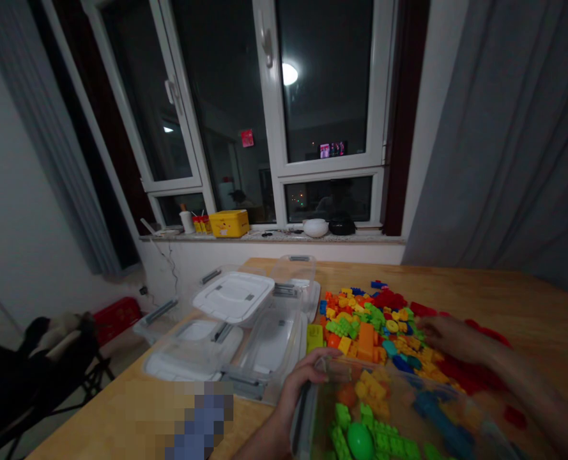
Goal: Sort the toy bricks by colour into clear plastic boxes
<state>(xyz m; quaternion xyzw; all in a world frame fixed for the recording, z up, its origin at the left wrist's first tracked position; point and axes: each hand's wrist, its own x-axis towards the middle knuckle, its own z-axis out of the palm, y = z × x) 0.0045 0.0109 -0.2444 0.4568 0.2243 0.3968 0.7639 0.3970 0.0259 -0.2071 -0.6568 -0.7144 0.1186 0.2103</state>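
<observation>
My left hand [299,387] is closed on the near left rim of a clear plastic bin [312,421] that holds several green, yellow, orange and blue bricks. My right hand [449,337] lies blurred on the right side of a pile of colourful building bricks [370,319] spread over the wooden table [514,300]. Its fingers are smeared, so whether they hold a brick does not show. Red bricks lie around and under my right forearm.
Several empty clear bins and white lids [233,297] are stacked on the table's left. A windowsill holds a yellow box [229,223], a white bowl [315,227] and small jars. A dark folding chair [39,364] stands at the lower left. Grey curtains hang on both sides.
</observation>
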